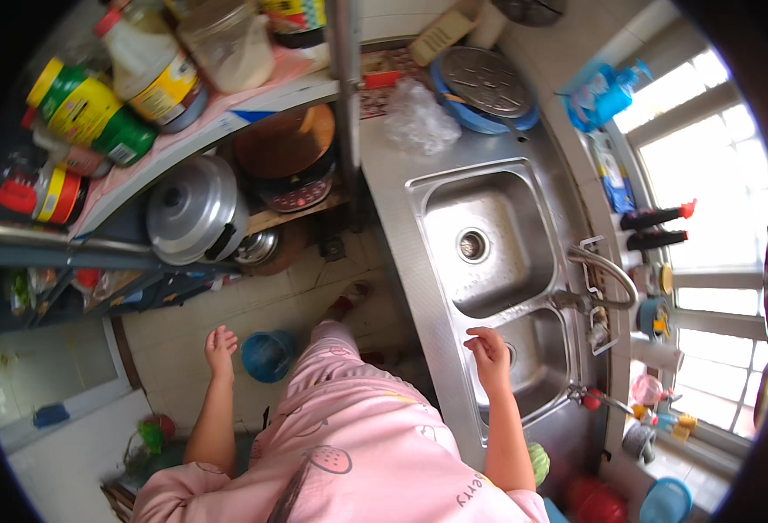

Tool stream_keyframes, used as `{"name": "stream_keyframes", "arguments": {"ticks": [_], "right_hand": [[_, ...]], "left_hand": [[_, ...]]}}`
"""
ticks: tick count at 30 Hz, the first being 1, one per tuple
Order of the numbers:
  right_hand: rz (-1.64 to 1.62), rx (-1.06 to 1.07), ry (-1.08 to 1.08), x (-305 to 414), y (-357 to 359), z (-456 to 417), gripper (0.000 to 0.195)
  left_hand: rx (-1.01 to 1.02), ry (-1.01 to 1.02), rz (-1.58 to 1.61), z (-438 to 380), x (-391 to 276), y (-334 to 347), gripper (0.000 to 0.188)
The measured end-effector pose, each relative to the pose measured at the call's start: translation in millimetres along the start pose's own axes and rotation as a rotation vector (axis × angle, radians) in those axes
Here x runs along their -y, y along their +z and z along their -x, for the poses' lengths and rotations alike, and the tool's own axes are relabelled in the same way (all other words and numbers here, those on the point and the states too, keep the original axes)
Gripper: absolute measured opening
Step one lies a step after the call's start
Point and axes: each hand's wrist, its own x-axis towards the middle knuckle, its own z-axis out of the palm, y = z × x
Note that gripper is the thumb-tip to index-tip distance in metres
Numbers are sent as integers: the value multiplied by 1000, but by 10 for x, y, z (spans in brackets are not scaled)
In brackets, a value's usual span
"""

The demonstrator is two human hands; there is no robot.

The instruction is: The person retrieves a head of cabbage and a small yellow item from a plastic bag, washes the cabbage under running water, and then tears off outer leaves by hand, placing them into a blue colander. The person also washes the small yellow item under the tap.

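My left hand (221, 346), fingers loosely spread, holds nothing and hangs over the tiled floor beside a blue bucket (267, 356). Over the near edge of the smaller basin (541, 366) is my right hand (490, 353), its fingers partly bent and nothing in them. Beyond it lies the larger stainless steel basin (495, 274) with a drain strainer (473, 245). A curved metal faucet (609, 271) stands at the back rim between the two basins. A crumpled clear plastic bag (422, 121) rests on the steel counter (384, 189), next to a blue basin (475, 121) under a round metal lid (485, 80).
At the left, a shelf (227, 111) bears bottles and jars, including a green bottle (93, 114). Below are a lidded aluminium pot (194, 209) and an electric cooker (292, 157). Bottles and a blue soap pouch (596, 98) line the window side. A green cabbage (538, 463) lies near my right forearm.
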Motion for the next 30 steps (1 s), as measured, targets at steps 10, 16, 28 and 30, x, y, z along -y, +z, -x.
{"name": "stream_keyframes", "arguments": {"ticks": [10, 16, 28, 30], "right_hand": [[-124, -908, 186, -972, -461, 1225, 14], [68, -1883, 301, -1291, -610, 2163, 20], [-621, -1752, 334, -1962, -1462, 2974, 81], [-497, -1744, 300, -1884, -1397, 2924, 82]], "left_hand": [[968, 322, -394, 723, -936, 2445, 26], [1598, 637, -523, 1790, -1368, 3362, 25], [2213, 673, -846, 3255, -1156, 3540, 23], [2228, 549, -979, 3383, -996, 3590, 24]]}}
